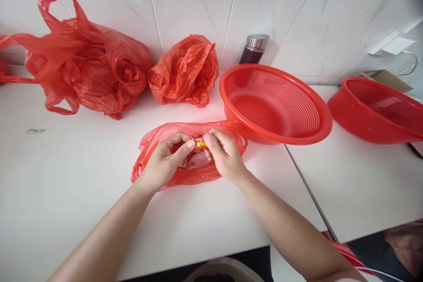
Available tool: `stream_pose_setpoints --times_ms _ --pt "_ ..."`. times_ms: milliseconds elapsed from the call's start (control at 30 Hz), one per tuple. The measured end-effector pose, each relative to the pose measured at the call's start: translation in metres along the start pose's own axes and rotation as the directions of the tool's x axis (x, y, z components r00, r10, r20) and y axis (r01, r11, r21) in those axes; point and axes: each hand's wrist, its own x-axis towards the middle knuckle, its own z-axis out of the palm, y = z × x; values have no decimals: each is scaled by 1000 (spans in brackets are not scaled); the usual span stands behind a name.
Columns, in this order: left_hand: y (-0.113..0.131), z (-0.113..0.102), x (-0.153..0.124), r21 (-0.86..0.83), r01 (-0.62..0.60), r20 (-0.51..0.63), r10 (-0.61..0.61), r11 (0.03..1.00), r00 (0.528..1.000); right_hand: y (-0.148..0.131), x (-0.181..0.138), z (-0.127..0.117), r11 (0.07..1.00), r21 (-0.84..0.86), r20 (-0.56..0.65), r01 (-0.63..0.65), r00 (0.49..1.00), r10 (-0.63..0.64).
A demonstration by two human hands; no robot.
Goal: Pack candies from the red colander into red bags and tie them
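Observation:
Between my fingertips is a small red packet (200,142) with yellow lettering. My left hand (165,158) pinches its left end, thumb on top. At the other end, the thumb and fingers of my right hand (226,154) close on it. Both hands are over the mouth of an opened red plastic bag (191,179) lying on the white table (82,176). Inside the bag, below the packet, a pinkish clear wrapper (198,160) shows in part; the rest of the contents is hidden by my hands.
A red perforated basket (325,125) stands just right of the bag, with a dark steel-capped flask (254,49) behind it. Farther right is another red basin (353,119). Red plastic bags, one large (92,66) and one smaller (185,70), sit by the tiled wall.

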Motion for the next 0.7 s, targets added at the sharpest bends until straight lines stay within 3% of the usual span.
stream_pose_setpoints --times_ms 100,267,467,700 --pt "0 -1 1 -7 2 -58 -3 1000 998 -3 0 2 994 102 53 -47 998 42" --pt "2 0 1 -14 -23 -114 22 1000 993 -5 2 0 996 58 143 -66 988 58" --pt "2 0 1 54 -18 -80 23 998 997 -2 6 -7 983 152 191 -99 979 69" --pt "0 -1 1 79 -51 -67 57 996 996 1 6 -7 983 160 159 -87 985 61"
